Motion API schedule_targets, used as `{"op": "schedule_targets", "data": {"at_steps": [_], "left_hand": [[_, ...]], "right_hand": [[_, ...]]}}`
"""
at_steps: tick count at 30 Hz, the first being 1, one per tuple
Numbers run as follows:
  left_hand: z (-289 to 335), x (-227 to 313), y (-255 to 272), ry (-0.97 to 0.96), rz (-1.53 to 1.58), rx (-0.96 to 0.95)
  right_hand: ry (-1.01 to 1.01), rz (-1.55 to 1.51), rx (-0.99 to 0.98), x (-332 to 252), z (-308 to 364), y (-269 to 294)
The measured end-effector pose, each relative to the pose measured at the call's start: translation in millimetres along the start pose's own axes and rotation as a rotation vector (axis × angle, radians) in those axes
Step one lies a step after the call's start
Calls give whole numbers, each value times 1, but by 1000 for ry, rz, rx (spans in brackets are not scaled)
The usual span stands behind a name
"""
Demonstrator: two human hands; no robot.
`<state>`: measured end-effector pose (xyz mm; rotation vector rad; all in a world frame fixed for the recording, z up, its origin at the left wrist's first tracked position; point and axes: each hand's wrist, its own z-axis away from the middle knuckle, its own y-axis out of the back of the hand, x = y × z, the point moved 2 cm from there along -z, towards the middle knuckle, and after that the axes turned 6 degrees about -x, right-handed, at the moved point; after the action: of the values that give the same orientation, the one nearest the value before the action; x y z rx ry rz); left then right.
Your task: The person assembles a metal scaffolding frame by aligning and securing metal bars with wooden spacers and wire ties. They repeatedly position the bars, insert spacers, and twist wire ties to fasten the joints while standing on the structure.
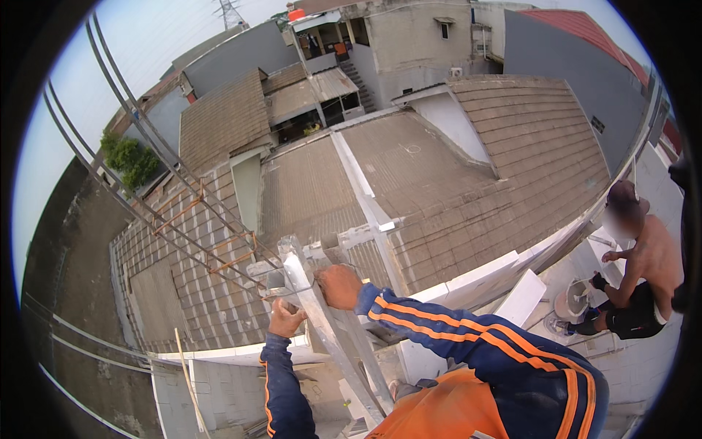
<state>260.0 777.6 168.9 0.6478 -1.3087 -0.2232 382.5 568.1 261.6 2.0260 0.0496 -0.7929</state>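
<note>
A long, pale, cement-smeared board (316, 311) slants up from below between my hands, with a second narrow board (367, 358) close beside it. My left hand (287, 318) is at the left side of the first board, near its top, with fingers curled and thumb toward the board. Just right of the same board, my right hand (340, 287) is closed, its fingertips hidden. What either hand grips cannot be made out. Grey, cement-crusted pieces (333, 247) stick out around the board's top. Steel reinforcing bars (172, 201) with rusty ties rise to the upper left from there.
A white block wall (468, 282) runs along the roof edge. Tiled roofs (526, 139) lie beyond and below. To the right, a person (643, 256) bends beside a bucket (572, 300). A thin wooden stick (189, 377) leans at lower left.
</note>
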Motion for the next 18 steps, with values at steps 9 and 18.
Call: {"op": "schedule_targets", "data": {"at_steps": [9,18], "left_hand": [[6,9,-12,-277,-86,124],[12,27,-30,-189,497,-33]], "right_hand": [[-107,-310,174,-5,39,-16],[-546,-1217,-5,-9,65,-45]]}}
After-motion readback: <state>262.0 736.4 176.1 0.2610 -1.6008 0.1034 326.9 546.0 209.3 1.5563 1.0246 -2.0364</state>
